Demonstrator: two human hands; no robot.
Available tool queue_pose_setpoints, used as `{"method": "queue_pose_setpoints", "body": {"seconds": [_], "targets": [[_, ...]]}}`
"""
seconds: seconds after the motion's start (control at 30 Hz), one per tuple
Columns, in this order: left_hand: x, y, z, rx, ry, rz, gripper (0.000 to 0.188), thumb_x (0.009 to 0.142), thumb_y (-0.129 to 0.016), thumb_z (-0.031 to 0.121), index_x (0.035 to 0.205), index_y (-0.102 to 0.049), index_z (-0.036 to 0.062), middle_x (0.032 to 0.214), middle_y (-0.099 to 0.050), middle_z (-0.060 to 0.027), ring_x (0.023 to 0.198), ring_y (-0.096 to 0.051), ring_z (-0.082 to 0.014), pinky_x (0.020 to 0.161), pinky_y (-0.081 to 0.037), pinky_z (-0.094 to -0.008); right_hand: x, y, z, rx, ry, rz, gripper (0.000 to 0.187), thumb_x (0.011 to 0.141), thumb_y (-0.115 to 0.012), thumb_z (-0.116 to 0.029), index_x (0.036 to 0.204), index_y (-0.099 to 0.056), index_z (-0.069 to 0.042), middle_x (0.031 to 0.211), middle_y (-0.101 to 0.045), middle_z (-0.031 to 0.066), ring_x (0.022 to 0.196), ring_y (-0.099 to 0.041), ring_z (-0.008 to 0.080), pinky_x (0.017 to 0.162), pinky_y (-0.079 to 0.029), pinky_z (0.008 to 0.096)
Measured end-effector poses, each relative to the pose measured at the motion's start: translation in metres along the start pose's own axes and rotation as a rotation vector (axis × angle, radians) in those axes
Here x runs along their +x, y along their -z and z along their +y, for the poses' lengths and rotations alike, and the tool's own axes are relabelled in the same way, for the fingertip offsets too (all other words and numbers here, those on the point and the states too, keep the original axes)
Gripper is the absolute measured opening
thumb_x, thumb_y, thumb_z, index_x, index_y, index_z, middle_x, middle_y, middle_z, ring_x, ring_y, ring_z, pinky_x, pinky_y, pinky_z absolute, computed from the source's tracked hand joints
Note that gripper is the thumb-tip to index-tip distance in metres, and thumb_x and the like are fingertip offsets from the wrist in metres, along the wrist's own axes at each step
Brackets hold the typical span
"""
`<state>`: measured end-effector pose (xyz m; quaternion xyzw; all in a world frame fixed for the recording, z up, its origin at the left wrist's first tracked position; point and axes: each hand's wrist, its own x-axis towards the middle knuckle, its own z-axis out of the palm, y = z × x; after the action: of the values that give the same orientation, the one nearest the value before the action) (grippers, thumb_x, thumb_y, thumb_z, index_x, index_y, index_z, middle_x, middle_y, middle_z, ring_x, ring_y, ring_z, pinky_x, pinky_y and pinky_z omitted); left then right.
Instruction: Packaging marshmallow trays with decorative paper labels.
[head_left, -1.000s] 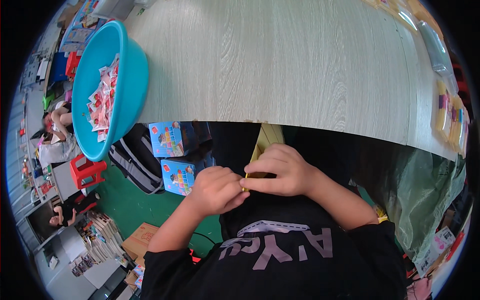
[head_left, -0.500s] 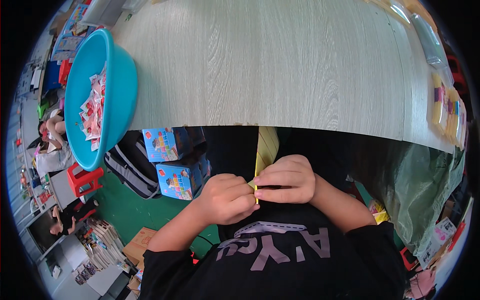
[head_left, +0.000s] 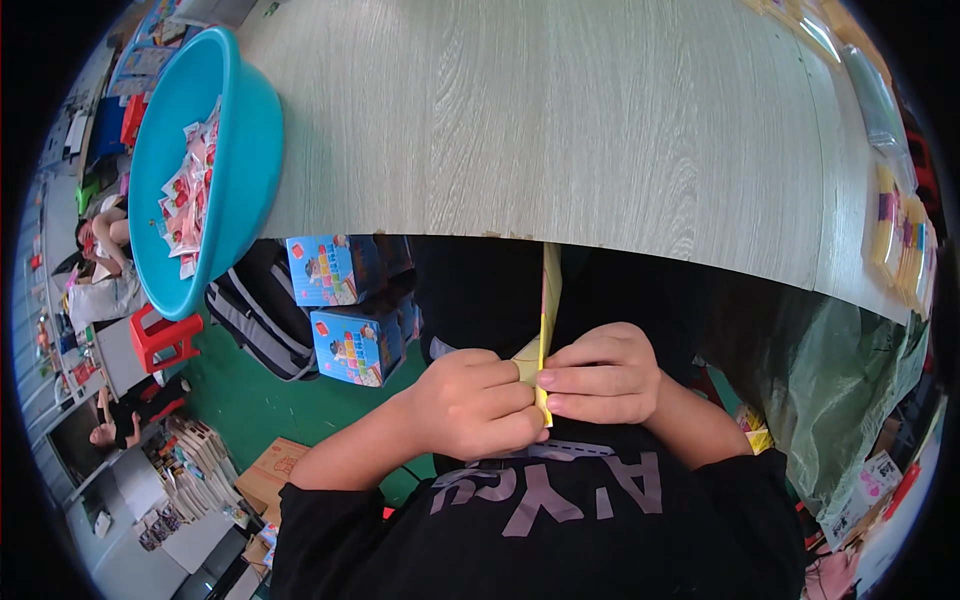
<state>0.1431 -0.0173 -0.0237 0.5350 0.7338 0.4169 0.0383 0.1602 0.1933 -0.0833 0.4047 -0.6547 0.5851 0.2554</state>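
Note:
A thin yellow sheet [head_left: 550, 300], seen nearly edge-on, stands upright below the table's front edge, close to my body. My left hand [head_left: 480, 405] is closed on its near left side, with the fingers curled in. From the right, my right hand [head_left: 606, 378] pinches the same sheet between thumb and fingers near its lower end. A paler flap of the sheet shows by the left fingertips. What lies inside the curled left fingers is hidden.
The pale wood-grain table [head_left: 560, 120] spans the top. On its left stands a turquoise basin [head_left: 255, 170] holding small wrapped packets. Blue printed boxes [head_left: 350, 345] and a dark backpack [head_left: 262, 310] are beneath. Packaged yellow items [head_left: 895, 245] lie at the right edge; a green plastic bag [head_left: 840, 380] hangs below.
Both hands and the yellow sheet have shifted slightly right and nearer my body. The sheet has turned more edge-on. The whole view has shifted a little too.

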Motion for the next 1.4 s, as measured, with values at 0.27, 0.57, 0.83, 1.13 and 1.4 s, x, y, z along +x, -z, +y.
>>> {"method": "queue_pose_setpoints", "body": {"seconds": [0.27, 0.57, 0.83, 1.13, 1.4], "targets": [[0.001, -0.005, 0.003, 0.008, -0.017, -0.001, 0.025, 0.074, -0.078, 0.018, 0.075, -0.055, 0.0084, 0.068, -0.054, -0.0016, 0.056, -0.053, -0.018, 0.047, -0.039, -0.0303, -0.001, 0.004, -0.003, 0.043, -0.003, -0.016, 0.019, 0.075, -0.074, -0.006, 0.094, -0.071, -0.005, 0.102, -0.072, 0.0115, 0.082, -0.071, 0.0218, 0.057, -0.053, 0.0256], [0.01, -0.018, 0.008, 0.006, -0.03, -0.05, 0.021, 0.076, -0.073, 0.018, 0.073, -0.053, 0.012, 0.069, -0.05, 0.0005, 0.058, -0.05, -0.0141, 0.049, -0.038, -0.0283, -0.027, 0.014, -0.019, 0.041, -0.068, 0.021, 0.019, 0.074, -0.076, -0.006, 0.092, -0.07, -0.007, 0.11, -0.068, 0.0111, 0.082, -0.067, 0.0227, 0.06, -0.052, 0.0288], [0.022, -0.03, 0.009, -0.017, -0.027, -0.043, 0.017, 0.072, -0.07, 0.017, 0.073, -0.054, 0.0123, 0.069, -0.045, 0.0004, 0.057, -0.048, -0.0141, 0.049, -0.037, -0.0281, -0.045, 0.028, -0.037, -0.131, -0.119, 0.024, 0.024, 0.072, -0.076, -0.006, 0.094, -0.07, -0.014, 0.109, -0.066, 0.0074, 0.076, -0.06, 0.0183, 0.061, -0.048, 0.0289], [0.019, -0.024, 0.01, -0.027, 0.021, -0.07, 0.022, 0.071, -0.074, 0.016, 0.071, -0.053, 0.0102, 0.07, -0.049, -0.0011, 0.058, -0.052, -0.0166, 0.05, -0.041, -0.03, -0.036, 0.026, -0.032, -0.162, -0.063, 0.011, 0.023, 0.075, -0.074, -0.006, 0.096, -0.069, -0.009, 0.109, -0.067, 0.0082, 0.084, -0.064, 0.0205, 0.062, -0.05, 0.0297], [0.014, -0.022, 0.01, -0.102, 0.063, -0.063, 0.026, 0.071, -0.077, 0.012, 0.076, -0.052, 0.008, 0.076, -0.056, -0.0046, 0.062, -0.056, -0.0208, 0.051, -0.043, -0.0325, -0.033, 0.022, -0.026, -0.123, -0.081, -0.022, 0.02, 0.078, -0.073, -0.009, 0.097, -0.069, -0.008, 0.109, -0.068, 0.0095, 0.082, -0.064, 0.0199, 0.06, -0.05, 0.0288]]}}
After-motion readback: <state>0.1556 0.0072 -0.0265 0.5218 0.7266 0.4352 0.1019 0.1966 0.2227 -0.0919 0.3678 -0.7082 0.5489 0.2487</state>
